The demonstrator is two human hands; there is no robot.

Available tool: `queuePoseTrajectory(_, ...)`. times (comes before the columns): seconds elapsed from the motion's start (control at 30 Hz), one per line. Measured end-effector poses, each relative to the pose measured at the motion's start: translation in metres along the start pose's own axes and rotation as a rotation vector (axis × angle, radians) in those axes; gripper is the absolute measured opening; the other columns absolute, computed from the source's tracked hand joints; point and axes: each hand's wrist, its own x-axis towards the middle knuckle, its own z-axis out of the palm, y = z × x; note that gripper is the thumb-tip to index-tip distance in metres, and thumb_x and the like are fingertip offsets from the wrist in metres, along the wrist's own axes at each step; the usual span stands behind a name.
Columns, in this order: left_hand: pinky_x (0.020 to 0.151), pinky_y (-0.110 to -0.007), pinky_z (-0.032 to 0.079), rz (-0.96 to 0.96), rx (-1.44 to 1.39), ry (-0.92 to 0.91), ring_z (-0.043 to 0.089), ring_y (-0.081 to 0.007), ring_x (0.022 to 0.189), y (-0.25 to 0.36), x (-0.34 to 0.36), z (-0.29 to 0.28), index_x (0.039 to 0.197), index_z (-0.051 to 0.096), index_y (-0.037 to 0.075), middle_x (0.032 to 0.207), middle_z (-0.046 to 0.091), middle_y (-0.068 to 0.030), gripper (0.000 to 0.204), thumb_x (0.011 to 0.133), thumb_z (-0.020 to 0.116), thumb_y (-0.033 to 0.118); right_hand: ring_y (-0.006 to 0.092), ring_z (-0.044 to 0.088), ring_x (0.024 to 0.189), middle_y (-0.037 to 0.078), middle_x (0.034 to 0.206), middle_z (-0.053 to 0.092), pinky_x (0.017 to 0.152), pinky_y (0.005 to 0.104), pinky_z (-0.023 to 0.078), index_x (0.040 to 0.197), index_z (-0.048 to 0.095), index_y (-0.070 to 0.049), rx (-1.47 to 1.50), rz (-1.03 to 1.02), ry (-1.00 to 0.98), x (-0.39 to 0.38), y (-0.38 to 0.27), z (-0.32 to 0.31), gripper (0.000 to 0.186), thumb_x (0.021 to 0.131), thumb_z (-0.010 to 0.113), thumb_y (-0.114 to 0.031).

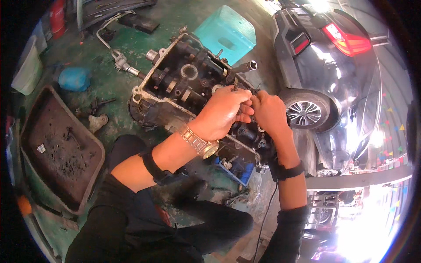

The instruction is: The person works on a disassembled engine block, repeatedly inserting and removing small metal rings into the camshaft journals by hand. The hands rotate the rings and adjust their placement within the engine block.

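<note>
An opened engine block point(193, 87) lies in front of me, its dark shafts and light metal rings exposed inside a pale, worn rim. Over its right part, my left hand point(226, 109), with a gold watch at the wrist, is closed with curled fingers. My right hand point(268, 110) meets it there, fingers bent and pinched. The fingertips of both hands nearly touch, and whatever lies between them is small, dark and mostly hidden. Just beyond the hands a metal socket point(245, 67) sticks up at a slant from the block.
A turquoise plastic stool point(232, 33) stands behind the block, and a dark car point(333, 65) is to the right. A large brown drip tray point(66, 149) with debris lies at left, near a blue container point(74, 79). A blue parts tray point(245, 173) sits below the block.
</note>
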Motion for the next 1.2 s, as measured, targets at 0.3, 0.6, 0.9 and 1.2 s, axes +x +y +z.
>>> queuePoseTrajectory(0.3,0.067,-0.033,0.053,0.019,-0.051,0.023,0.065,-0.0195,0.077,0.006,0.005,-0.005,0.096,0.063,0.003,0.088,0.066,-0.0087,0.016,0.093,0.06,0.018,0.0438,0.063,0.074,0.023,0.075,0.064,0.068,0.0508,0.048,0.085,0.061,0.001,0.178,-0.142,0.154,-0.002,0.006,0.001,0.022,0.088,0.062,-0.021)
queuePoseTrajectory(0.6,0.067,-0.034,0.053,0.022,-0.044,0.023,0.065,-0.0196,0.078,0.012,0.005,-0.007,0.097,0.063,0.002,0.089,0.067,-0.009,0.016,0.093,0.061,0.017,0.044,0.062,0.078,0.025,0.076,0.063,0.068,0.0505,0.047,0.084,0.062,0.002,0.037,-0.015,0.078,0.004,0.0,0.003,0.031,0.093,0.057,-0.028)
queuePoseTrajectory(0.9,0.062,-0.033,0.053,0.046,-0.044,0.054,0.062,-0.018,0.073,0.014,0.003,-0.003,0.094,0.059,0.003,0.084,0.059,-0.0061,0.015,0.093,0.059,0.018,0.0225,0.064,0.068,0.017,0.078,0.067,0.065,0.0368,0.048,0.093,0.062,0.005,0.35,0.166,0.223,0.004,0.032,-0.019,0.026,0.094,0.059,-0.022)
queuePoseTrajectory(1.2,0.067,-0.034,0.053,0.036,-0.044,0.059,0.064,-0.0191,0.078,0.01,0.006,-0.006,0.097,0.062,0.002,0.089,0.066,-0.0086,0.014,0.094,0.059,0.016,0.0277,0.068,0.076,0.018,0.085,0.068,0.07,0.0348,0.051,0.099,0.063,0.003,0.324,-0.034,0.149,-0.007,0.026,0.001,0.019,0.083,0.068,-0.006)
